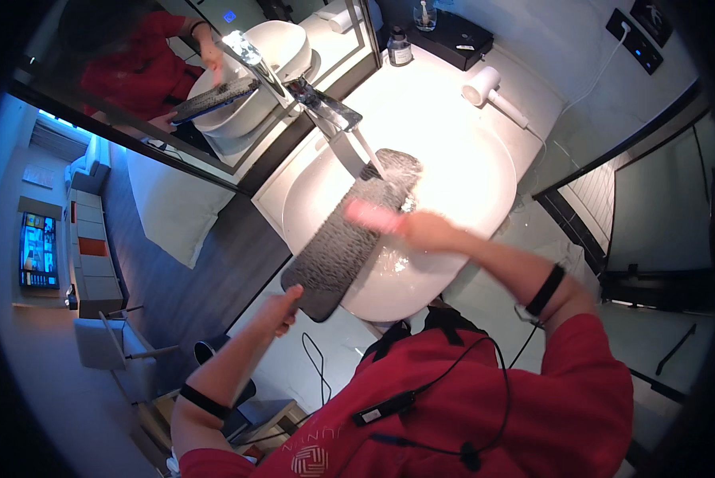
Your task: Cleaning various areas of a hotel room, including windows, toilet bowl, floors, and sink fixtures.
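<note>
A long grey pad with a fuzzy pile (339, 245), resembling a flat mop head, slants across the left side of the white washbasin (315, 191). My left hand (283, 310) grips its near end, thumb on top. Water from the chrome faucet (327, 110) runs onto the pad's far end. My right hand (432, 232) is closed around a pink hand-held object (372, 216), blurred by motion, held over the pad's middle. Whether that object is a brush, and whether it touches the pile, cannot be made out.
A white hair dryer (495, 95) lies on the counter right of the basin, its cord running to a wall socket (635, 40). Behind stand a dark bottle (399, 48), a black box (451, 45) and a glass (424, 17). A mirror (148, 77) borders the left.
</note>
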Available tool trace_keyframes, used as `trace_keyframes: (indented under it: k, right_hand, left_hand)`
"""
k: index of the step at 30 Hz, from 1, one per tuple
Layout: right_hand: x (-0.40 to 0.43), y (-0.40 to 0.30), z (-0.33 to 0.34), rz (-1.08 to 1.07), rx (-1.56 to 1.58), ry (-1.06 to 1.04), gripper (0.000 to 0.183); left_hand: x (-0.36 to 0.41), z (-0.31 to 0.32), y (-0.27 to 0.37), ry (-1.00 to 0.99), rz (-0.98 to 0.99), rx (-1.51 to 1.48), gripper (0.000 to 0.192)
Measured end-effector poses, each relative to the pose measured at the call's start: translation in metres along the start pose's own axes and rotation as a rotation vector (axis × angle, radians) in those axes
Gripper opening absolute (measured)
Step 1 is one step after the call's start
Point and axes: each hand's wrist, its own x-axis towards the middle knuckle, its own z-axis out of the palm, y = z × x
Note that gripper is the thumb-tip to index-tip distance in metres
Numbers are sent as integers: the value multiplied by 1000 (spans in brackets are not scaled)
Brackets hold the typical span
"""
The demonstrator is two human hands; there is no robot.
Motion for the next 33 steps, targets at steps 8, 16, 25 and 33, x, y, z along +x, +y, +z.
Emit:
trace_keyframes:
  k: [8, 16, 25, 33]
  right_hand:
    - [92, 82, -1, 155, 52, 49, 35]
    - [-11, -45, 83, -151, 227, -35, 29]
    - [107, 135, -16, 321, -22, 350, 40]
    - [103, 14, -105, -167, 387, 825, 29]
  left_hand:
    - [-38, 39, -11, -30, -75, -98, 49]
    - [12, 43, 9, 10, 35, -95, 48]
    - [-20, 45, -12, -37, -40, -173, 46]
    - [-51, 14, -42, 153, -37, -70, 47]
